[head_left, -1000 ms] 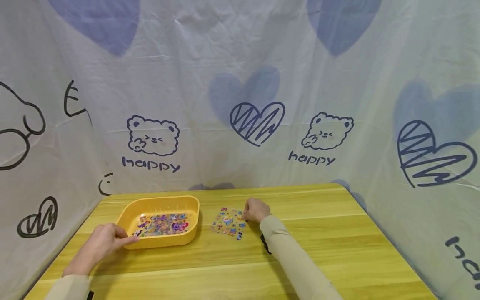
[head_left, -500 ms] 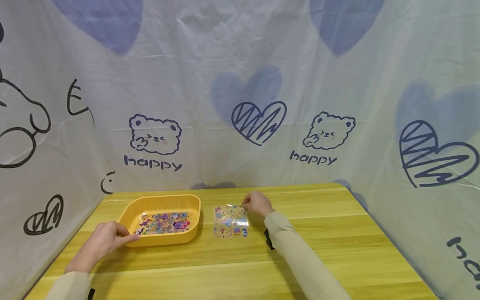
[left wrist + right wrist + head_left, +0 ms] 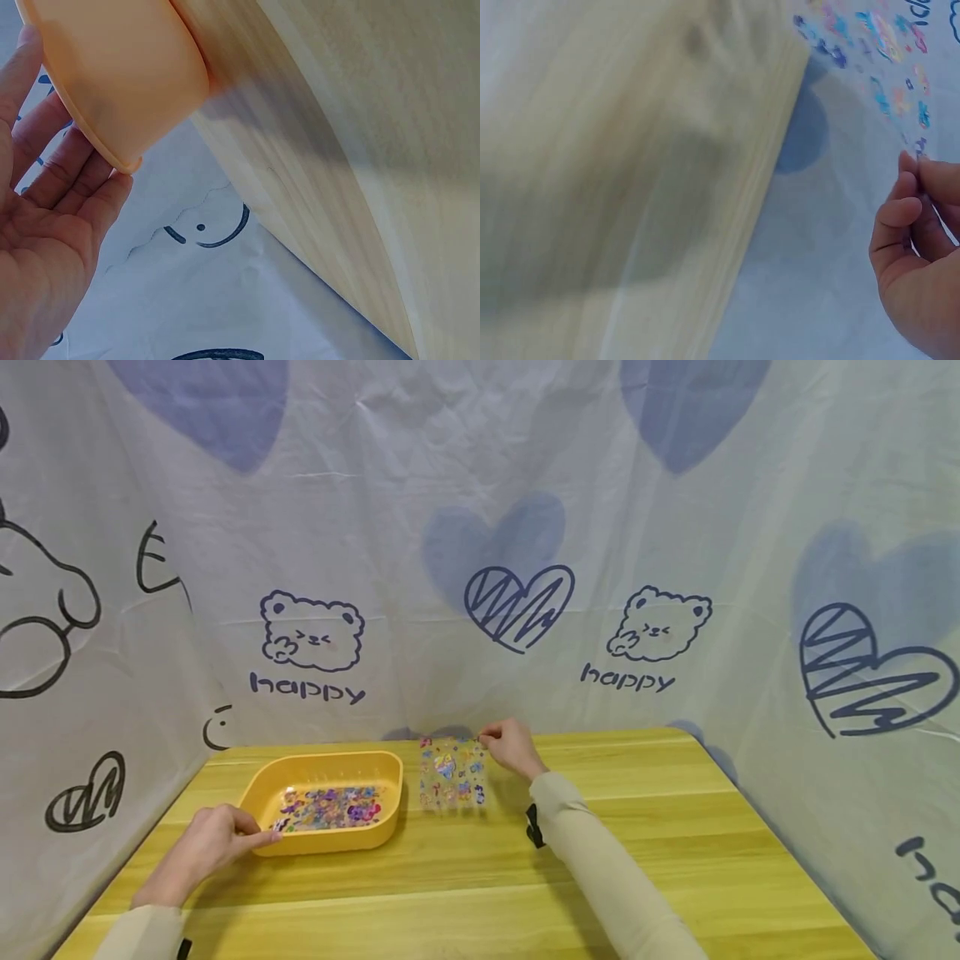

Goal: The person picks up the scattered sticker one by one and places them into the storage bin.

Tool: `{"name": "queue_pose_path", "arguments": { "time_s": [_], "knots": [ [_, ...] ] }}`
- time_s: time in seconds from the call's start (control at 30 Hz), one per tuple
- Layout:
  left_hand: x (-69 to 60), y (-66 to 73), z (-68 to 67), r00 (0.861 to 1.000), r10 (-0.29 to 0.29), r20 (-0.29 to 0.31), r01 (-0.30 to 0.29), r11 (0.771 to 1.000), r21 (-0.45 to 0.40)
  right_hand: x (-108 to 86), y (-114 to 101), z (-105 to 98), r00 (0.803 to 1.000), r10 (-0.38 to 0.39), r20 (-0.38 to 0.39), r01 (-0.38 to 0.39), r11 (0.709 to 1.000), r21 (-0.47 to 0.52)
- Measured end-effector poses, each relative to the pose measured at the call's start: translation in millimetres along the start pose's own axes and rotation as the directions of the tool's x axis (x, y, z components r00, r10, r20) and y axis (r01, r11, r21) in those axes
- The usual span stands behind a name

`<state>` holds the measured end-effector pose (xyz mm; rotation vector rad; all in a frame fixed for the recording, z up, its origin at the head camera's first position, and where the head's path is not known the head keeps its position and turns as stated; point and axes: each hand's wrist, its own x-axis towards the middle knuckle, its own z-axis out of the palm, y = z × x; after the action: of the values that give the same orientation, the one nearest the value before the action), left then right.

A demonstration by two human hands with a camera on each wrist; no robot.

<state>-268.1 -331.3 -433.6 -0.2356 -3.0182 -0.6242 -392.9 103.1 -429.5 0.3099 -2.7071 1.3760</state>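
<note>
My right hand [image 3: 514, 748] pinches the upper right corner of a clear sticker sheet [image 3: 452, 777] printed with small colourful figures. In the right wrist view the sheet [image 3: 885, 52] hangs from the thumb and fingertips, off the table. At the left, my left hand [image 3: 206, 850] grips the near left corner of a yellow plastic basin [image 3: 333, 842]. Seen from the left wrist, the thumb and fingers of that hand [image 3: 56, 225] lie on either side of the basin's rim [image 3: 90, 135]. Several colourful stickers [image 3: 333, 808] lie in a heap inside the basin.
Both stand over a yellow wood-grain table [image 3: 450, 893]. A white curtain [image 3: 420, 568] with hearts, bears and the word "happy" rises behind the table's far edge and along both sides.
The right hand has lifted the sticker sheet and moved it toward the table's far edge. My left hand and the basin have stayed in place.
</note>
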Motion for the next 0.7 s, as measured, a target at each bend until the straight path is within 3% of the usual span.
{"name": "queue_pose_path", "arguments": {
  "time_s": [0.27, 0.4, 0.53, 0.7],
  "knots": [
    [-1.0, 0.5, 0.7, 1.0, 0.004, -0.003, -0.005, 1.0, -0.004, 7.3, -6, 0, 0.995, 0.018, -0.099, -0.004, 0.991, 0.135],
    [-2.2, 1.3, 1.3, 1.0, -0.003, 0.001, 0.003, 1.0, -0.009, 6.6, -11, 7, 0.994, 0.051, -0.097, -0.028, 0.975, 0.219],
    [-2.4, 1.7, 1.4, 1.0, -0.015, 0.009, 0.015, 1.0, -0.014, 5.6, -19, 17, 0.992, 0.079, -0.096, -0.054, 0.969, 0.242],
    [-0.3, 1.1, 0.6, 1.0, 0.003, -0.004, -0.003, 1.0, -0.004, 9.7, -33, 34, 0.99, 0.057, -0.128, -0.022, 0.967, 0.255]
  ]
}}
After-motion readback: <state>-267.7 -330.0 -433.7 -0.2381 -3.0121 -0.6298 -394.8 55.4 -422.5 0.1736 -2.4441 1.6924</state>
